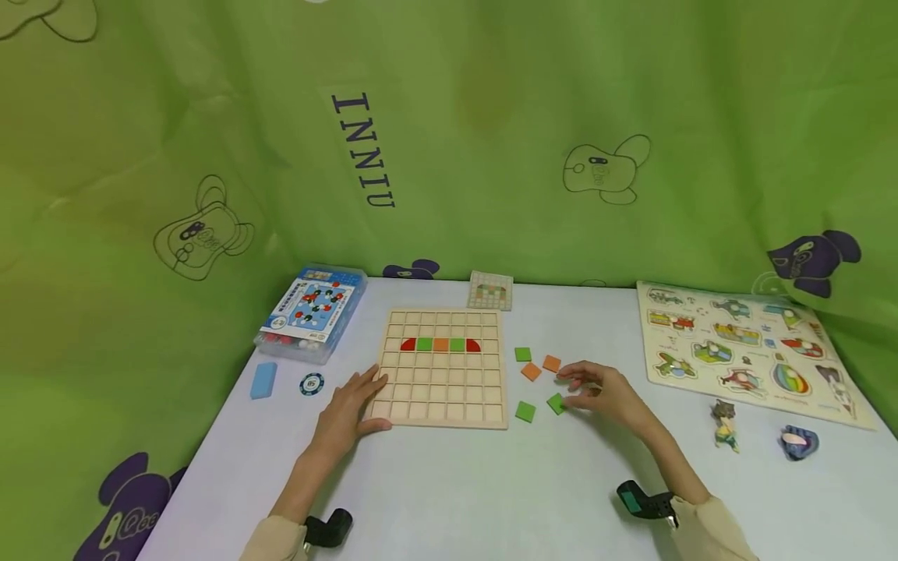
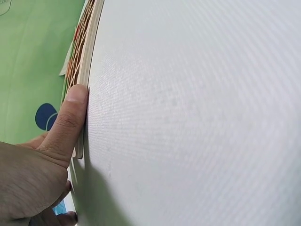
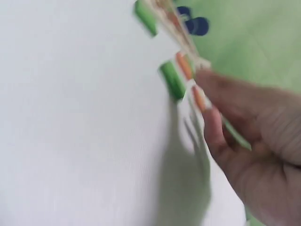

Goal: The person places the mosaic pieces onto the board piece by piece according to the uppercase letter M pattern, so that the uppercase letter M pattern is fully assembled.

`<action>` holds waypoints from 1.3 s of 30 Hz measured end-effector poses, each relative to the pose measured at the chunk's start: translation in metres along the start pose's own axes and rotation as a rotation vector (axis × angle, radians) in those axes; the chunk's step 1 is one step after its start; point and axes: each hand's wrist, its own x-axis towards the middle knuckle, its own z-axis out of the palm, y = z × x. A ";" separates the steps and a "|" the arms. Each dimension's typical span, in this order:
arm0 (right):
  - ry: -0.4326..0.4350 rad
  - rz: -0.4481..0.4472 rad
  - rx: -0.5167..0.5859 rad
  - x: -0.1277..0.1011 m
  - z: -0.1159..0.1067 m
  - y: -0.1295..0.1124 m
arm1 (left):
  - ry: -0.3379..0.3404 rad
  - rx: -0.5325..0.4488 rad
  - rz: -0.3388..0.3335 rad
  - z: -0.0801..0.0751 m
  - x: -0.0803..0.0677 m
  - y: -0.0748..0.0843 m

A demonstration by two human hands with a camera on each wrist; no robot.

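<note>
A wooden grid board (image 1: 438,389) lies on the white table. One of its upper rows holds a red rounded tile (image 1: 408,345) at each end, with green, orange and green squares between. My left hand (image 1: 344,413) rests at the board's near left corner, its thumb (image 2: 70,120) against the front edge. Right of the board lie two orange tiles (image 1: 531,372) and three green tiles (image 1: 525,411). My right hand (image 1: 610,396) hovers beside them, fingers loosely bent, its thumb close to the nearest green tile (image 1: 556,403). No tile shows in its grasp.
Behind the board lies a pattern card (image 1: 491,291). To the left are a clear plastic box (image 1: 309,312), a blue block (image 1: 263,380) and a round chip (image 1: 312,384). On the right lie a picture puzzle board (image 1: 751,351), a small figure (image 1: 725,426) and a blue piece (image 1: 798,442).
</note>
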 end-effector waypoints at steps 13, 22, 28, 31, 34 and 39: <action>-0.094 -0.218 -0.051 -0.003 0.002 0.014 | 0.019 -0.003 0.017 -0.001 0.000 -0.002; 0.215 -0.101 -0.039 -0.006 0.011 -0.002 | 0.005 -0.015 0.028 -0.001 0.001 -0.001; 0.390 0.031 0.003 0.013 0.034 -0.029 | 0.011 -0.022 0.022 -0.001 0.002 -0.001; 0.392 0.050 0.059 0.029 0.052 -0.041 | 0.009 -0.023 0.019 -0.001 0.002 -0.001; 0.381 0.037 0.123 0.045 0.076 -0.052 | 0.003 -0.022 0.021 -0.001 0.002 -0.001; 0.360 -0.032 0.174 0.071 0.119 -0.071 | 0.008 -0.036 0.022 -0.001 0.001 0.001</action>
